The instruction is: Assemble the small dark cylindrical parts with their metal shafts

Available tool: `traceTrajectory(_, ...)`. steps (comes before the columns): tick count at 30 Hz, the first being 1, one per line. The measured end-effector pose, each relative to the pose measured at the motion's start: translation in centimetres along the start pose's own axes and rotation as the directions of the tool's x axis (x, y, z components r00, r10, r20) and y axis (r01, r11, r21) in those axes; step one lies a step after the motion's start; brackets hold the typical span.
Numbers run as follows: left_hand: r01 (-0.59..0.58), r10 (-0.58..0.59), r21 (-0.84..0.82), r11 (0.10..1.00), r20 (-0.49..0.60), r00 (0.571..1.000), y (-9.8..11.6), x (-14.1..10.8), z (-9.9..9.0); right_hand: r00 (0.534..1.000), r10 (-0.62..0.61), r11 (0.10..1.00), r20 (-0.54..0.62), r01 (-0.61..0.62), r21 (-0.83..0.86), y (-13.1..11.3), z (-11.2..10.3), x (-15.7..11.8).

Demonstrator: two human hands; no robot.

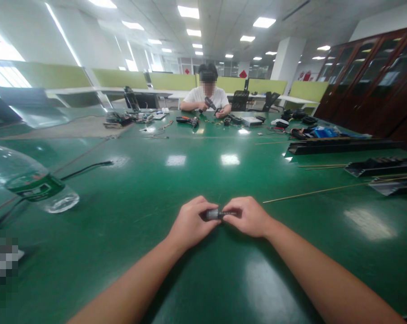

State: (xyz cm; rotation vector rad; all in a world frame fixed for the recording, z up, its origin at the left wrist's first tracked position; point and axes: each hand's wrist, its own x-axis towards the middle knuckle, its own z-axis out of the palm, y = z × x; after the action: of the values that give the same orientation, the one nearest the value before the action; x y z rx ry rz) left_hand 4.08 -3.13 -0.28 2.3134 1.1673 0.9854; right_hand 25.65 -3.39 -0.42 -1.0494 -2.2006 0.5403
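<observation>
Just above the green table [190, 175], both hands are closed on one small dark cylinder with a grey band [213, 214]. My left hand [192, 222] grips its thicker body between thumb and fingers. On the other side, my right hand [250, 216] pinches a thin, dark, rod-like part that runs out of the cylinder to the right. The piece lies roughly level, pointing left to right. Fingers cover both of its ends, and its exact kind cannot be made out.
A clear plastic bottle [38, 180] lies on the left near a black cable [87, 170]. Thin brass-coloured rods [314, 194] and dark metal channels [341, 146] lie right. Across the table, a person [206, 94] holds a power drill; an orange-black tool [187, 120] lies nearby.
</observation>
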Motion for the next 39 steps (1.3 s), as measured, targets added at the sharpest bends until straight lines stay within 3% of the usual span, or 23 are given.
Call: traceTrajectory(39, 0.047, -0.044, 0.061, 0.997, -0.048, 0.998, -0.7, 0.3, -0.5, 0.986, 0.144, 0.989, -0.082, -0.141, 0.040, 1.3, -0.2, 0.2)
